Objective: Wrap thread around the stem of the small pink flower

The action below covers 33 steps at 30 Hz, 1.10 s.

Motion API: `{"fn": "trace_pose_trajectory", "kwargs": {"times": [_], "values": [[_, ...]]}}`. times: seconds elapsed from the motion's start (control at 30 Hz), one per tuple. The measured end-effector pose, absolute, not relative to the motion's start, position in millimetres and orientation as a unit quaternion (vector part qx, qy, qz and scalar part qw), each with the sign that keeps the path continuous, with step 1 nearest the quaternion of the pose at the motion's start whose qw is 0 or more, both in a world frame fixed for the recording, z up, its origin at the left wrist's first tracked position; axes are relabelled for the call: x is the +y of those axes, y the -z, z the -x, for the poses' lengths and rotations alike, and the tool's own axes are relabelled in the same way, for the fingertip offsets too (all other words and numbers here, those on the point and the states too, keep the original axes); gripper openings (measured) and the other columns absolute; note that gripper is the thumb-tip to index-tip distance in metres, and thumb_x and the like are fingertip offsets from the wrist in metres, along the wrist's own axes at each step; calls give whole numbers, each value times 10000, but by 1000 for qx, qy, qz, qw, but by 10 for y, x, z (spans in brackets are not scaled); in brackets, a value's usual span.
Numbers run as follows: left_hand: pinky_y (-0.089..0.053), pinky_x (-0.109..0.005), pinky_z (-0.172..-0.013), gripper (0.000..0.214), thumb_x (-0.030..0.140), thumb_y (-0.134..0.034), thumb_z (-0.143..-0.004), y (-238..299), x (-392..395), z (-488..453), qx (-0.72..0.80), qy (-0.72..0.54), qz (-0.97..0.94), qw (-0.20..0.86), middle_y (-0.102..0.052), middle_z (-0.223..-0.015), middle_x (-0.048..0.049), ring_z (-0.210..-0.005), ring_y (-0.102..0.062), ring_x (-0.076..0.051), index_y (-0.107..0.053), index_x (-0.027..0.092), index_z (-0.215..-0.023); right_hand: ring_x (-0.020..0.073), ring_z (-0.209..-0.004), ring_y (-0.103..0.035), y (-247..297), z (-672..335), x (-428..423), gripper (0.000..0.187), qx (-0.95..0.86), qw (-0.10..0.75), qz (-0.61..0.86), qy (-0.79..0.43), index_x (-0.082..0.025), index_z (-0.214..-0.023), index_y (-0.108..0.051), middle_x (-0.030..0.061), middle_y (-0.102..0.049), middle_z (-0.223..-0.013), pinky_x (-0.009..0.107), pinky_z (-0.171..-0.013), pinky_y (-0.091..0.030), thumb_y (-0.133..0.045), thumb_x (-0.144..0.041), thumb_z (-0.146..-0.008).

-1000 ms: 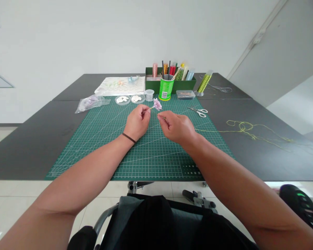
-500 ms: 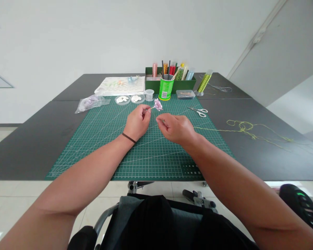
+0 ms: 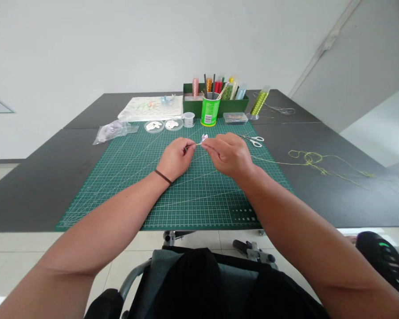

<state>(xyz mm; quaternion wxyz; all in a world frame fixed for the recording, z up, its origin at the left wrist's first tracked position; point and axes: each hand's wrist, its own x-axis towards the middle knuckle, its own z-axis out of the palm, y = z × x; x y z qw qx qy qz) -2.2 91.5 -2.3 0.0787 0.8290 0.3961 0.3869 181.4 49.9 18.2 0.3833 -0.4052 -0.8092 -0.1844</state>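
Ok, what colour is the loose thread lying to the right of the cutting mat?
The thread is yellow-green, seen best in the head view.

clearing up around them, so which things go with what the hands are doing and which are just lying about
Looks part of it:
purple flower, held in the left hand, right hand close against it
yellow-green thread, leading toward the right hand
cutting mat, under both hands

Seemingly just lying about:
scissors
green can
plastic bag
green box
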Motion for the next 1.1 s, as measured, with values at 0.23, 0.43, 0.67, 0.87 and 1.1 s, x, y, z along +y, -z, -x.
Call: {"fn": "trace_pose_trajectory", "kwargs": {"times": [0.23,0.43,0.67,0.87,1.1], "values": [[-484,-292,-768,132,239,-556,-885,-18,847,16,396,-347,-840,127,-670,-800,-14,-781,-600,-148,-662,179,-835,167,-710,-504,-169,-1840,579,270,-765,449,441,134,-195,-844,-709,32,-574,-703,310,-675,-382,-480,-301,-940],[-499,-309,-815,123,226,-577,-868,-52,811,22,374,-336,-849,163,-686,-807,-14,-797,-620,-150,-672,182,-804,150,-697,-519,-199,-1825,592,187,-715,478,507,48,-206,-802,-709,11,-600,-706,296,-692,-382,-554,-278,-880],[-503,-314,-807,100,205,-596,-853,-43,816,35,354,-329,-861,160,-687,-797,-12,-799,-628,-153,-668,186,-786,139,-662,-504,-189,-1845,632,176,-696,469,543,-22,-203,-804,-715,10,-622,-717,290,-653,-366,-570,-296,-843],[-496,-311,-808,96,182,-591,-856,-45,814,45,339,-314,-873,155,-684,-800,-7,-809,-626,-151,-668,185,-800,130,-653,-514,-146,-1881,694,168,-686,472,548,-72,-194,-809,-728,19,-669,-748,290,-653,-394,-609,-313,-811],[-497,-313,-812,106,165,-580,-855,-58,798,46,319,-308,-883,153,-676,-779,-7,-808,-624,-151,-651,182,-778,123,-619,-532,-76,-1926,799,219,-656,458,562,-209,-154,-818,-742,32,-676,-714,289,-627,-422,-655,-346,-757]]}}
